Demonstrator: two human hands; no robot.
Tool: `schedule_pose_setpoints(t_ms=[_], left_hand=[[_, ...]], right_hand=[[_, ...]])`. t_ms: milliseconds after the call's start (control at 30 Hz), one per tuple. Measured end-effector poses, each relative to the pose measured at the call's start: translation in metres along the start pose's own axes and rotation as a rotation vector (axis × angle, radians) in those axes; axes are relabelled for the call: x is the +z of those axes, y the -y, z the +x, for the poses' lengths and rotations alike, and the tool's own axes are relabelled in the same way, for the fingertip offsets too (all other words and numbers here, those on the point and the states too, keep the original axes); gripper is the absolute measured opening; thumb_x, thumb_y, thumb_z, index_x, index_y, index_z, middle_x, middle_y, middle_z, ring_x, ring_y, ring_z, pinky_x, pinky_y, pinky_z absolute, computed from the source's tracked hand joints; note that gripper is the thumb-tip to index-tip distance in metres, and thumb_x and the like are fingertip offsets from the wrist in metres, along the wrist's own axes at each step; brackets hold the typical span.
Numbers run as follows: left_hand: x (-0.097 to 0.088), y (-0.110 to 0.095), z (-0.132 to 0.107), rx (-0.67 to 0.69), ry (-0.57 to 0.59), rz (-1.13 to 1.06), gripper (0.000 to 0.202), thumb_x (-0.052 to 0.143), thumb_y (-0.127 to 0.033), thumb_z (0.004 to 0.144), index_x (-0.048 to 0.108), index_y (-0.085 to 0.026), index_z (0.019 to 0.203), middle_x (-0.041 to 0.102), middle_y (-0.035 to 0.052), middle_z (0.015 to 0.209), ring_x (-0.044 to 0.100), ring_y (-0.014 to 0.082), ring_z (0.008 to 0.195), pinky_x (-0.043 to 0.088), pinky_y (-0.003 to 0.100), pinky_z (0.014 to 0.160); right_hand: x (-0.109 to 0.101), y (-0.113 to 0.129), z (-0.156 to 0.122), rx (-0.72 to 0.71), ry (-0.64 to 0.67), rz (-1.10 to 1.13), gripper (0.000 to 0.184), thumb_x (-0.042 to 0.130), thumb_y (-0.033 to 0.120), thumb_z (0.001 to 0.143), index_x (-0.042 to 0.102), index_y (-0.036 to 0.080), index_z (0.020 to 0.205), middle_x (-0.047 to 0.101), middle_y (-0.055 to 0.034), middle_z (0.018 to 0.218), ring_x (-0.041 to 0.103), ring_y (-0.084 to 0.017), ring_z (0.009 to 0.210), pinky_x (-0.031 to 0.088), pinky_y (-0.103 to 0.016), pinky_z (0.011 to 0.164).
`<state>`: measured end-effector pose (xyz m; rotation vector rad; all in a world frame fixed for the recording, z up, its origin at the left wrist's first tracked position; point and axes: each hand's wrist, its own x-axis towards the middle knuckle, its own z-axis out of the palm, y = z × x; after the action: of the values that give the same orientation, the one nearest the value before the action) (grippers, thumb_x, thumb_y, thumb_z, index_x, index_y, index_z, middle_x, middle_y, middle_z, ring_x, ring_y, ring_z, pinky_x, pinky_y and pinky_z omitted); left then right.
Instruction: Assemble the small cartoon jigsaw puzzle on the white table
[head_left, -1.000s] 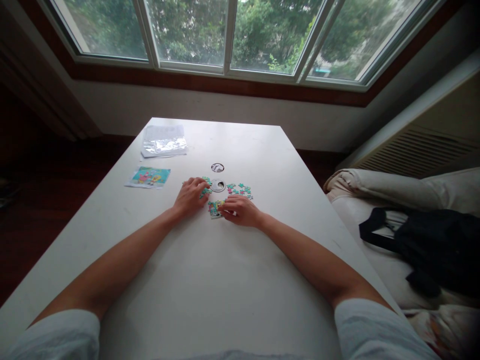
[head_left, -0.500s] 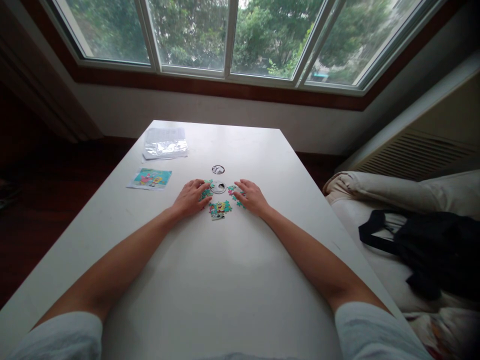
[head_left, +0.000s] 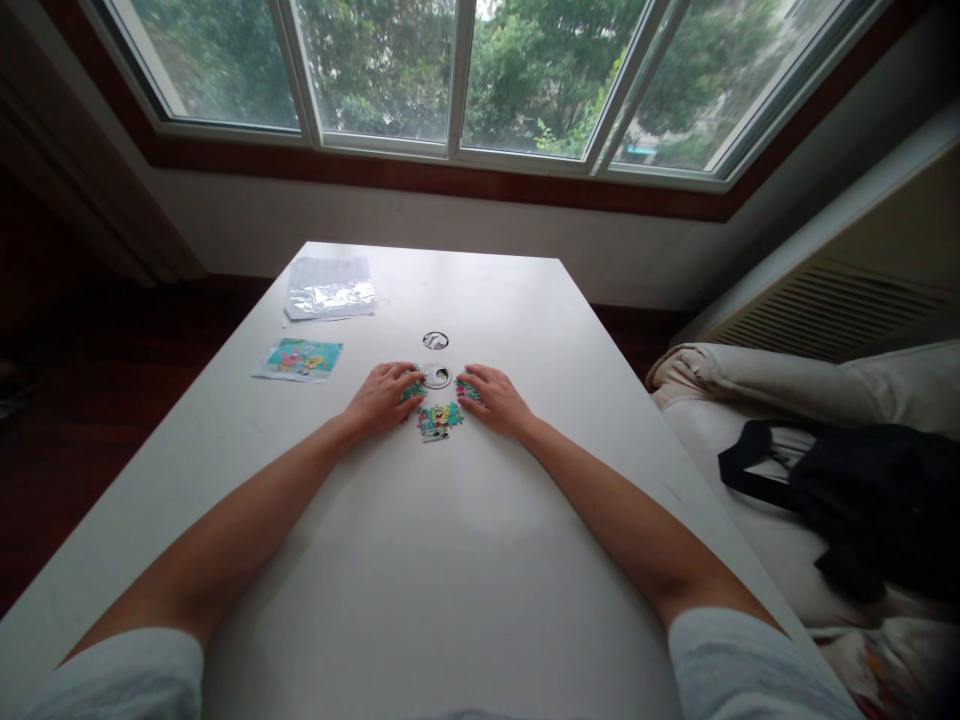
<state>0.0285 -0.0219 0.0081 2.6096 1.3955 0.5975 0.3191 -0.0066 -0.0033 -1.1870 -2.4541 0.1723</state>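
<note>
Head view: right hand (head_left: 496, 401) nearer puzzle pieces (head_left: 439, 419).

Both bare forearms reach forward from short pale sleeves and converge toward the middle, the elbows spread wide and the wrists low. The left hand (head_left: 382, 396) lies palm down with its fingers spread slightly and pointing forward and inward, holding nothing. The right hand (head_left: 495, 398) mirrors it, also palm down and flat, its fingers angled inward toward the left hand, with a small gap between the two.
</note>
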Motion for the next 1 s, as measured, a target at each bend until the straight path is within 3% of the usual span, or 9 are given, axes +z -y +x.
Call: schedule_pose_setpoints(t_ms=[100, 200, 400, 567, 700, 833, 933, 1000], left_hand=[[-0.002, 0.0, 0.0, -0.006, -0.027, -0.035, 0.029, 0.053, -0.039, 0.099, 0.07, -0.026, 0.118, 0.064, 0.0085, 0.125, 0.057, 0.027, 0.118, 0.045, 0.046, 0.108], [-0.003, 0.0, 0.0, -0.026, -0.059, -0.045, 0.027, 0.048, -0.033, 0.101, 0.071, -0.026, 0.115, 0.065, 0.0084, 0.115, 0.058, 0.026, 0.111, 0.049, 0.045, 0.103], [0.002, 0.002, 0.001, -0.023, -0.086, 0.011, 0.037, 0.045, -0.027, 0.102, 0.066, -0.027, 0.132, 0.061, 0.0075, 0.138, 0.051, 0.0266, 0.129, 0.042, 0.047, 0.114], [0.004, 0.006, 0.003, -0.019, -0.068, -0.068, 0.033, 0.046, -0.027, 0.101, 0.074, -0.028, 0.119, 0.066, 0.0046, 0.134, 0.053, 0.0245, 0.128, 0.041, 0.045, 0.115], [-0.002, 0.009, 0.002, -0.097, -0.163, -0.189, 0.033, 0.045, -0.018, 0.095, 0.076, -0.026, 0.1, 0.071, 0.0023, 0.124, 0.057, 0.0217, 0.121, 0.045, 0.041, 0.112], [-0.004, 0.013, 0.0, -0.263, -0.248, -0.133, 0.033, 0.045, -0.019, 0.094, 0.077, -0.026, 0.1, 0.074, 0.0036, 0.112, 0.059, 0.0246, 0.116, 0.044, 0.047, 0.11], [0.001, 0.019, -0.001, -0.358, -0.235, -0.067, 0.033, 0.047, -0.022, 0.093, 0.077, -0.027, 0.106, 0.074, 0.0043, 0.119, 0.058, 0.0264, 0.118, 0.042, 0.049, 0.111], [0.004, 0.025, 0.0, -0.343, -0.177, -0.056, 0.036, 0.046, -0.024, 0.094, 0.077, -0.028, 0.112, 0.069, 0.0041, 0.13, 0.057, 0.0264, 0.124, 0.04, 0.05, 0.114]], right_hand=[[0.001, 0.0, 0.0, 0.005, -0.008, 0.012, 0.042, 0.058, 0.045, 0.098, 0.062, 0.026, 0.136, 0.057, -0.0119, 0.145, 0.051, -0.03, 0.136, 0.04, -0.05, 0.114], [0.001, -0.001, 0.0, 0.004, -0.006, 0.014, 0.042, 0.058, 0.045, 0.098, 0.062, 0.025, 0.135, 0.056, -0.0119, 0.145, 0.051, -0.03, 0.136, 0.04, -0.049, 0.115], [0.0, 0.001, -0.001, 0.009, -0.013, 0.011, 0.042, 0.058, 0.045, 0.098, 0.062, 0.024, 0.135, 0.057, -0.0121, 0.145, 0.051, -0.029, 0.136, 0.039, -0.048, 0.115], [0.0, 0.004, -0.001, 0.031, -0.017, -0.006, 0.042, 0.056, 0.045, 0.099, 0.062, 0.024, 0.135, 0.057, -0.0121, 0.144, 0.051, -0.029, 0.136, 0.04, -0.047, 0.115], [-0.003, 0.003, 0.0, 0.028, -0.02, -0.032, 0.043, 0.055, 0.047, 0.1, 0.061, 0.024, 0.135, 0.057, -0.0122, 0.144, 0.05, -0.03, 0.136, 0.039, -0.048, 0.115], [-0.005, 0.002, 0.001, 0.039, -0.031, -0.036, 0.043, 0.052, 0.051, 0.101, 0.062, 0.026, 0.134, 0.058, -0.0125, 0.143, 0.05, -0.031, 0.135, 0.039, -0.05, 0.115], [-0.005, -0.001, 0.001, 0.052, -0.029, -0.033, 0.044, 0.051, 0.053, 0.101, 0.064, 0.025, 0.133, 0.059, -0.0129, 0.141, 0.051, -0.03, 0.134, 0.039, -0.049, 0.115], [-0.005, -0.004, 0.002, 0.064, -0.035, -0.024, 0.046, 0.051, 0.054, 0.101, 0.064, 0.024, 0.132, 0.059, -0.0134, 0.142, 0.052, -0.03, 0.134, 0.039, -0.049, 0.115]])
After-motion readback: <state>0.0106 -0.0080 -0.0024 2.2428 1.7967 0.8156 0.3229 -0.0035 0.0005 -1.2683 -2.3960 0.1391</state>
